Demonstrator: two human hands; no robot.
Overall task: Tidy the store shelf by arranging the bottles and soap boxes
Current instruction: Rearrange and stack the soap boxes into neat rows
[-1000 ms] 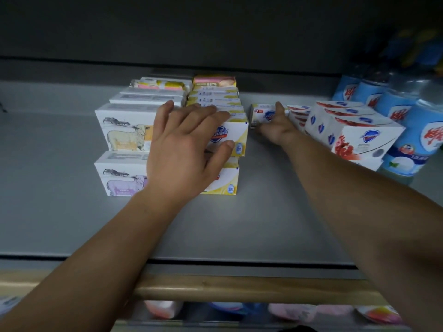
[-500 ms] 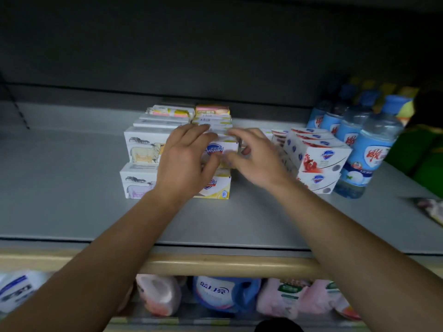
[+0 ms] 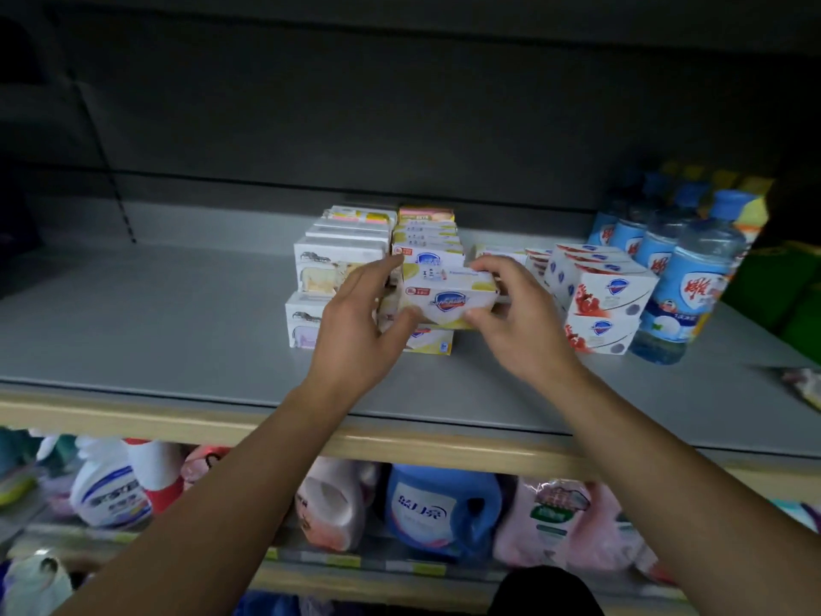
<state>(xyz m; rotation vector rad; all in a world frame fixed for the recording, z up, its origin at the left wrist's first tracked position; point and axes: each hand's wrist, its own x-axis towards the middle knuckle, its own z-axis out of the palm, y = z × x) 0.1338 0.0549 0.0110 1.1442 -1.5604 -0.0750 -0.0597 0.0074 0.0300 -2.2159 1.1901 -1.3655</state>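
Currently both hands grip one yellow-and-white soap box (image 3: 448, 295): left hand (image 3: 355, 331) at its left end, right hand (image 3: 520, 331) at its right end. Box held just above the yellow stack (image 3: 426, 242), mid grey shelf (image 3: 155, 322). Water bottles (image 3: 684, 286) stand far right.

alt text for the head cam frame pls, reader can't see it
Both hands, left and right, hold a yellow-and-white soap box between them, just above a stack of like boxes on a grey shelf. Sheep-print boxes stand to its left, red-and-white boxes and blue-labelled bottles to its right.
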